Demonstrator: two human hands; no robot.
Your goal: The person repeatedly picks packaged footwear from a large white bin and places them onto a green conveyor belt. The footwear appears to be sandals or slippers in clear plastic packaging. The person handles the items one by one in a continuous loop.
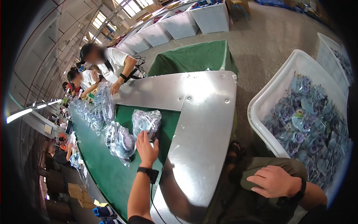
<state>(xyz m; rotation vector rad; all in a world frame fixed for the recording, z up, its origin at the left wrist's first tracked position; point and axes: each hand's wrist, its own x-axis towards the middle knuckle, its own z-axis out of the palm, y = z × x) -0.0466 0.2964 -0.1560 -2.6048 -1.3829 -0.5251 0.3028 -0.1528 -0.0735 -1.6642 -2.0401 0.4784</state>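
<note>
My left hand reaches over the green belt, fingers stretched out and thumb apart. Its fingertips meet the near side of a clear plastic bag with pale, purplish contents, apparently shoes. Left of that bag, more bagged shoes lie on the belt, and a longer heap of them runs toward the far left. My right hand rests on my knee with loosely bent fingers and nothing visible in it. Dark bands circle both wrists, and a thin cable hangs from the left one.
A metal ledge borders the belt. Beyond it stands a green-lined bin. At right, a white bin holds many bagged shoes. Co-workers stand along the far left, one with a hand at the heap. White tubs line the back.
</note>
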